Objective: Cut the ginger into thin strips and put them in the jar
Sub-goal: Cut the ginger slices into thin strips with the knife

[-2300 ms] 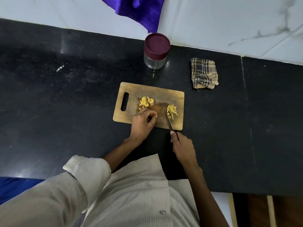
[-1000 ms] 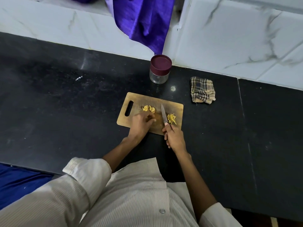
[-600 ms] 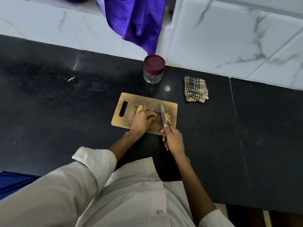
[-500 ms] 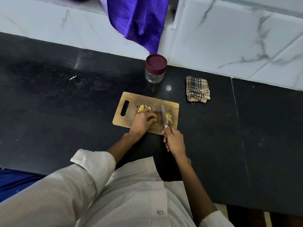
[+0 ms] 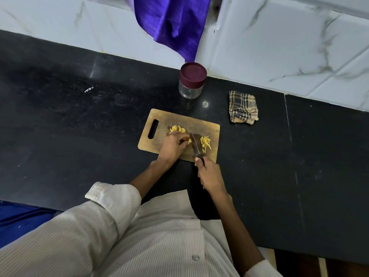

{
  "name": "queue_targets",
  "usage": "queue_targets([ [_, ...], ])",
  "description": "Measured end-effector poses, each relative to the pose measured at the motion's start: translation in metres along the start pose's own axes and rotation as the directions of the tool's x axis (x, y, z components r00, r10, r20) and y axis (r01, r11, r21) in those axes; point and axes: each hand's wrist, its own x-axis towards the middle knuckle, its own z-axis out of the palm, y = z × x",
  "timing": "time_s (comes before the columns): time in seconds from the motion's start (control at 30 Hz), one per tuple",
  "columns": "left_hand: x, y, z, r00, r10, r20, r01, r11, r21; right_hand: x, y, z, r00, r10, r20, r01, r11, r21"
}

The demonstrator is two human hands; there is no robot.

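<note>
Your left hand (image 5: 173,144) curls over a piece of ginger (image 5: 188,140) on the rectangular wooden cutting board (image 5: 159,141), fingertips pinning it down. Your right hand (image 5: 209,174) grips the dark handle of the knife (image 5: 196,145), its slim blade lying on the board just beside the left fingertips. Flat yellow ginger slices (image 5: 177,129) sit behind the left hand; thin ginger strips (image 5: 205,142) lie right of the blade. The clear round jar (image 5: 192,80), capped with a maroon lid, stands beyond the board on the speckled black worktop (image 5: 79,126), near a crumpled checked cloth (image 5: 243,110).
</note>
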Motion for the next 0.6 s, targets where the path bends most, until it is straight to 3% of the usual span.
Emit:
queue_targets([
  [0.6, 0.001, -0.002, 0.009, 0.999, -0.024, -0.028, 0.027, 0.996, 0.087, -0.004, -0.016, 0.004, 1.0, -0.009, -0.022, 0.004, 0.972, -0.233],
])
